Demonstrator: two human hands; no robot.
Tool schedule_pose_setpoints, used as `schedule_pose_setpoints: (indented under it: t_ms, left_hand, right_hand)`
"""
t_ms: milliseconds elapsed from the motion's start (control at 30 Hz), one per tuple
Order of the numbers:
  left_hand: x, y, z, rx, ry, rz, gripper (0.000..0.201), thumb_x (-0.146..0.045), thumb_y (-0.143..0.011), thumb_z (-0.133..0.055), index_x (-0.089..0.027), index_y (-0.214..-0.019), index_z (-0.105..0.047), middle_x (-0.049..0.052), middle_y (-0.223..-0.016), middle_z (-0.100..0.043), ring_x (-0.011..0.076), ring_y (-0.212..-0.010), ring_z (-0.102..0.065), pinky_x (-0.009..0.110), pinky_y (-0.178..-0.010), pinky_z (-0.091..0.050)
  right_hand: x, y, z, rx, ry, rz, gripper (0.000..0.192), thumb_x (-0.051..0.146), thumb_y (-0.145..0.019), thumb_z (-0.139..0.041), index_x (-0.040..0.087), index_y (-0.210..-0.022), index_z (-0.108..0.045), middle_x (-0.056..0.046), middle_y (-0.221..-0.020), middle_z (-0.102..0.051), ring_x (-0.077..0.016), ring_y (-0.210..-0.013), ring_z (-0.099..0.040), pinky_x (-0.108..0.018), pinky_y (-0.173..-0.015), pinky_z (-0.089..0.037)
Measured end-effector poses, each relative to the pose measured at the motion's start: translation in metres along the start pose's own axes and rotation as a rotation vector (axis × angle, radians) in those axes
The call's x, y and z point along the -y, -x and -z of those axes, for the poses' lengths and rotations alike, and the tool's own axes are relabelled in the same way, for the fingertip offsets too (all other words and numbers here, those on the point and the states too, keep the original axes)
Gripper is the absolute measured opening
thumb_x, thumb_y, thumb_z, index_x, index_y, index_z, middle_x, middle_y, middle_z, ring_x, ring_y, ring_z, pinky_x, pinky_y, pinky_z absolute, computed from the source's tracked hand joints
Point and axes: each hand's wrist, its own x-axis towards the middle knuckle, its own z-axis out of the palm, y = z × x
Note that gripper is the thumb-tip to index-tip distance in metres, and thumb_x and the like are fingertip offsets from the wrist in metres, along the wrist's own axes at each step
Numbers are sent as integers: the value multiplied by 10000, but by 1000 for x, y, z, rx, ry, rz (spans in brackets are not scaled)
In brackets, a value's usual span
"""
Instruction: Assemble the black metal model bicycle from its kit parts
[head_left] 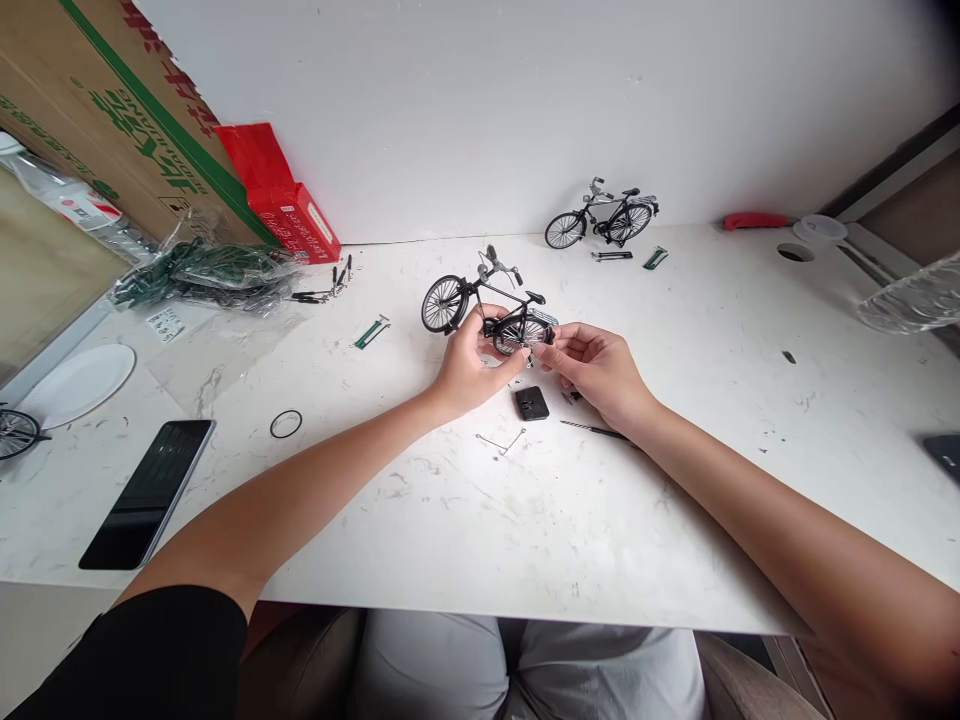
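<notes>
A small black model bicycle (517, 310) is held up over the white table, its front wheel toward the left and its handlebar on top. My left hand (476, 365) grips it around the lower frame and rear wheel. At the back of that wheel, my right hand (596, 365) is closed, thumb and fingers pinched near the hub; any small part between them is too small to make out. Below the hands lie a square black piece (532, 403), thin wire rods (504, 442) and a slim dark tool (592, 429), partly under my right hand.
A second model bicycle (604, 215) stands by the wall. Small green-and-black pieces (370, 332) lie around. At left are a phone (148, 495), a black ring (286, 424), a white plate (86, 382), plastic bags (217, 270) and a red box (300, 225).
</notes>
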Motion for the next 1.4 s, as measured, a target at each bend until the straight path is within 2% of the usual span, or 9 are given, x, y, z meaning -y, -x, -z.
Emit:
schedule_pose_setpoints:
  t_ms: [300,633,867,1400]
  left_hand:
    - [2,0,-1,-40,24,31,504,-301,-859,-900,-233,-1219,-553,68,-1157,-756,193,-944,-788,336,-823,-654]
    - [2,-1,-1,-69,20,49,502,-251,-861,-894,-234,-1234,-558,53,-1102,-770,178,-914,-787,319,-810,-643]
    - [6,-1,-1,-133,2,-13,448,-255,-880,-874,-229,-1200,-562,55,-1077,-780,173,-886,-781,327,-804,-648]
    - [7,0,-2,-101,-40,-50,468,-218,-857,-877,-220,-1216,-576,49,-1062,-766,167,-858,-782,320,-793,-668]
  right_hand:
    - [-1,1,2,49,-22,-12,849,617,-602,-1065,248,-1215,-607,-27,-880,-786,-184,-734,-710,-296,-578,-542]
    - [-7,-1,3,34,-26,53,950,681,-653,-1025,297,-1333,-484,-18,-935,-741,-193,-732,-715,-266,-463,-465]
    - [-8,0,3,15,-6,82,874,696,-717,-982,285,-1319,-499,-28,-938,-747,-205,-755,-738,-296,-535,-528]
    - [-11,-2,4,8,-26,88,859,686,-701,-994,290,-1299,-520,-20,-948,-745,-185,-722,-720,-282,-515,-492]
